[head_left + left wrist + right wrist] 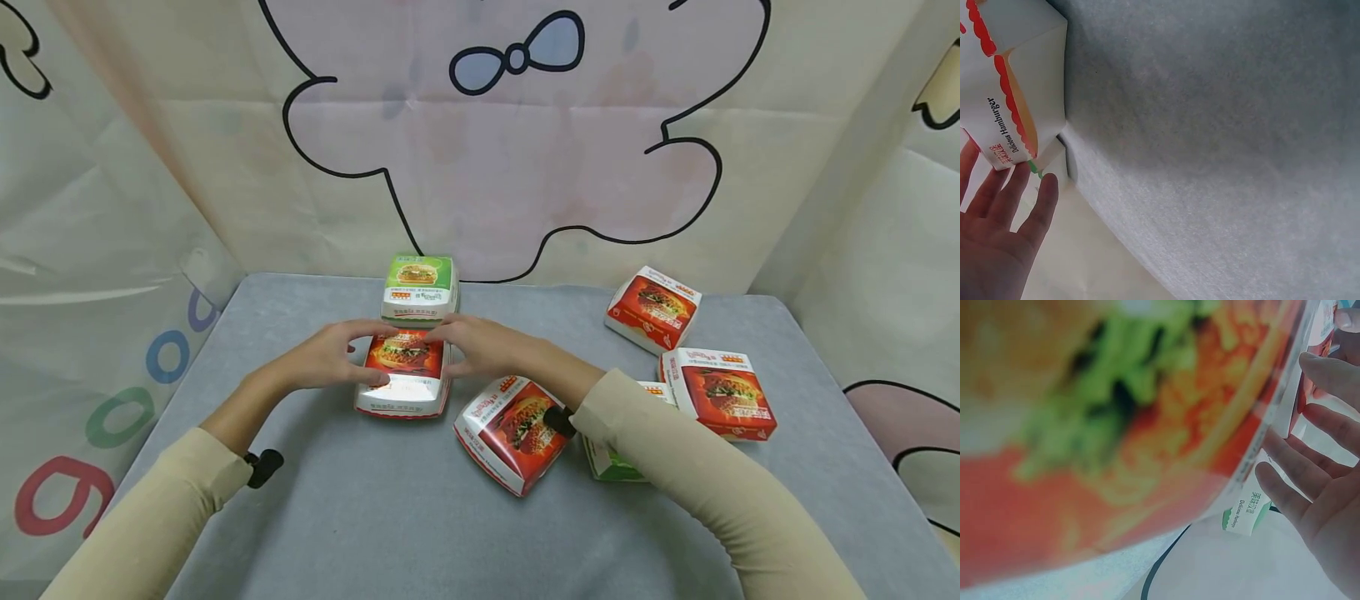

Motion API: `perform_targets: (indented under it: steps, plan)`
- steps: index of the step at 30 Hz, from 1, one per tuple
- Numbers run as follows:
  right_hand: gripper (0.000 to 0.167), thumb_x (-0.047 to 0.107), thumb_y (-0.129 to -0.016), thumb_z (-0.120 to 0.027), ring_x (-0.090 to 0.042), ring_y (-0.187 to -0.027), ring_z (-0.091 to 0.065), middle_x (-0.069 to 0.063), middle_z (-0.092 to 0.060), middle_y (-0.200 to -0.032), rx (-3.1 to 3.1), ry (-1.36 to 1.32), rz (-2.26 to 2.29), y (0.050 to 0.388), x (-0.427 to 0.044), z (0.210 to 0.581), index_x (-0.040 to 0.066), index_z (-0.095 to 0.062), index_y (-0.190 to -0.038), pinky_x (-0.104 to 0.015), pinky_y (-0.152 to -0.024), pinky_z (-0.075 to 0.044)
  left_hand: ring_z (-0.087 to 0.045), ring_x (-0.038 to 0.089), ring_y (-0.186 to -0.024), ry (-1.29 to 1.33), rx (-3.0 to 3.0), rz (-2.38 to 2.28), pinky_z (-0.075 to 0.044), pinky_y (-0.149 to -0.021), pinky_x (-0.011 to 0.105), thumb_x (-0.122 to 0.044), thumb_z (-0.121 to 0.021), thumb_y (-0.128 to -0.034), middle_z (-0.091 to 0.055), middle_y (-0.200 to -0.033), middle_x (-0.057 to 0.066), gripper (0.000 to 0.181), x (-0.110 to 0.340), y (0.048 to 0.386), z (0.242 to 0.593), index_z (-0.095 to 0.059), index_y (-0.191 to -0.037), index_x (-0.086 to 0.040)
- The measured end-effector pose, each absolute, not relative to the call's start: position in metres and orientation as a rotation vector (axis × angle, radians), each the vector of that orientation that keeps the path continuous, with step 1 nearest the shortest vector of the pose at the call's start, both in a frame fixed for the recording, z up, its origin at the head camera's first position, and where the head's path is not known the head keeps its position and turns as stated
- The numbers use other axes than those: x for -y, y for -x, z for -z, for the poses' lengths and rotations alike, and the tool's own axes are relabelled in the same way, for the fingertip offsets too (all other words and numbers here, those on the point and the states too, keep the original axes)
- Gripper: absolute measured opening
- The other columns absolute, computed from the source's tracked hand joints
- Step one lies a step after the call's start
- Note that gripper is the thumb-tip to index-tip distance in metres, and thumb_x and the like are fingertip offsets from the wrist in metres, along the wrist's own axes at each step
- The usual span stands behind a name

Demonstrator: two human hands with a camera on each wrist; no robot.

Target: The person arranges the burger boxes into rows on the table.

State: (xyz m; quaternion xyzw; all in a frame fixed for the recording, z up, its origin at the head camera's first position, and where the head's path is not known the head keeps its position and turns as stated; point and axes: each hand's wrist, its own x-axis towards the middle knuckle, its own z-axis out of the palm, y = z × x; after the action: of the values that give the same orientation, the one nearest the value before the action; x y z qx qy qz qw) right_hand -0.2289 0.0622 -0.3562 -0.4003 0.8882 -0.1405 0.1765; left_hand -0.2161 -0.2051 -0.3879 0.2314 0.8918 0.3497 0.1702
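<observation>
A red-and-white hamburger box [405, 379] lies on the grey-blue cloth between both hands, its burger picture facing up. My left hand [330, 358] is at its left side, fingers spread; in the left wrist view the fingertips [1021, 169] reach the printed side of the box [997, 119]. On the other side, my right hand [483, 346] has its fingers extended along the box's right edge. The right wrist view shows this hand [1329, 487] with separated fingers by the box. Directly behind stands a green-and-white hamburger box [420, 287], in line with the red one.
Another red hamburger box [517, 433] sits below my right wrist. A green-and-white box [611, 462] is partly hidden under the right sleeve. Two more red boxes, one farther back [654, 308] and one nearer [720, 393], lie at the right. A printed curtain [555, 167] hangs behind the table.
</observation>
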Motion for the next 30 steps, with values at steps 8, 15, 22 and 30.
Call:
perform_targets:
  steps: [8, 15, 22, 30]
  plan:
    - [0.057, 0.024, -0.093, -0.072, -0.022, -0.129, -0.05, -0.011, -0.051, -0.142, -2.513, 1.109, 0.385, 0.229, -0.061, 0.356, 0.009, -0.052, -0.144, -0.036, -0.107, -0.042, -0.041, 0.033, -0.135, -0.641, -2.531, -1.012, -0.04, -0.102, 0.063, -0.035, -0.083, -0.0801, -0.049, -0.148, 0.012, 0.072, 0.207, 0.216, 0.39, -0.054, -0.143, -0.013]
    - [0.057, 0.023, -0.093, -0.072, -0.022, -0.13, -0.05, -0.011, -0.051, -0.142, -2.513, 1.108, 0.381, 0.228, -0.061, 0.356, 0.009, -0.052, -0.145, -0.036, -0.107, -0.042, -0.041, 0.034, -0.136, -0.644, -2.537, -1.006, -0.041, -0.101, 0.062, -0.034, -0.083, -0.0801, -0.049, -0.148, 0.012, 0.072, 0.206, 0.215, 0.39, -0.054, -0.143, -0.012]
    - [0.059, 0.025, -0.093, -0.071, -0.024, -0.134, -0.046, -0.01, -0.049, -0.146, -2.501, 1.101, 0.41, 0.228, -0.064, 0.354, 0.01, -0.05, -0.146, -0.039, -0.11, -0.039, -0.041, 0.033, -0.135, -0.638, -2.541, -1.007, -0.04, -0.102, 0.062, -0.035, -0.083, -0.0803, -0.049, -0.148, 0.011, 0.072, 0.207, 0.215, 0.389, -0.054, -0.143, -0.013]
    - [0.06, 0.029, -0.095, -0.068, -0.025, -0.135, -0.046, -0.01, -0.045, -0.15, -2.508, 1.079, 0.498, 0.225, -0.086, 0.347, 0.013, -0.046, -0.149, -0.043, -0.108, -0.041, -0.042, 0.03, -0.135, -0.706, -2.62, -1.066, -0.04, -0.102, 0.061, -0.035, -0.083, -0.0802, -0.049, -0.147, 0.007, 0.07, 0.199, 0.211, 0.381, -0.055, -0.142, -0.018]
